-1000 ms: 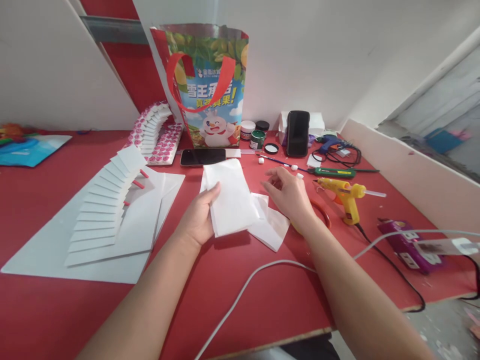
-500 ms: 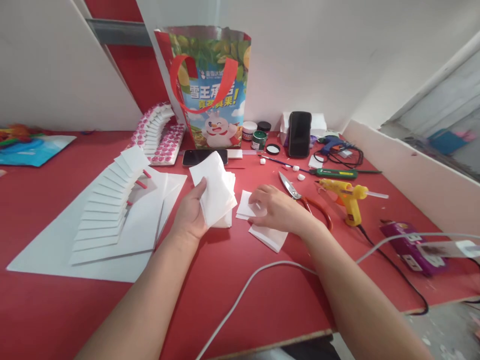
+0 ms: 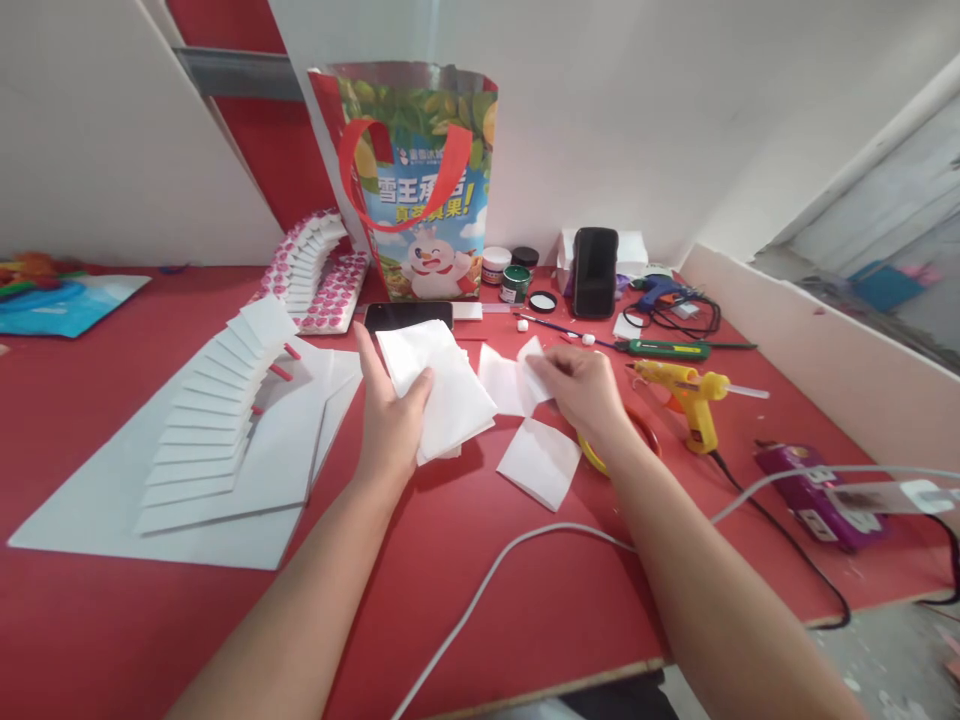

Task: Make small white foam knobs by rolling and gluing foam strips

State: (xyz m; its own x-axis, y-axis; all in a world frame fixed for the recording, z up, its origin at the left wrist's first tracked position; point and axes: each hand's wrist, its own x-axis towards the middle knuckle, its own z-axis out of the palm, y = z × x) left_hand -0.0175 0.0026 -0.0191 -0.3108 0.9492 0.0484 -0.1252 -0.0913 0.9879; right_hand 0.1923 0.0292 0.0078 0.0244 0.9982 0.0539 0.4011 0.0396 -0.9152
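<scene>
Currently, the left hand (image 3: 391, 420) is holding a stack of folded white sheets (image 3: 446, 400) above the counter (image 3: 585, 620); its thumb is pressing on the top face, one finger is pointing out past the left edge, and the others are hiding underneath, the stack sitting clamped between; the right hand (image 3: 589, 390) is pinching a loose white sheet (image 3: 501, 388) at its right end, thumb and forefinger closing together on the paper; this sheet is bending upward at the grip, just right of the stack; a second white sheet (image 3: 540, 463) is lying flat on the counter, nearer the wearer; a curved handle (image 3: 646, 432) is showing partly behind the right forearm; farther right, a yellow glue gun (image 3: 697, 400) is lying near a green-handled tool (image 3: 667, 348); at left, a fan of overlapping white pieces (image 3: 202, 420) is resting on a white board (image 3: 86, 510); behind the stack, a dark phone (image 3: 409, 316) is lying flat before a printed bag (image 3: 427, 240), which is standing upright; a second phone (image 3: 595, 275) is leaning against a white box (image 3: 632, 250).
</scene>
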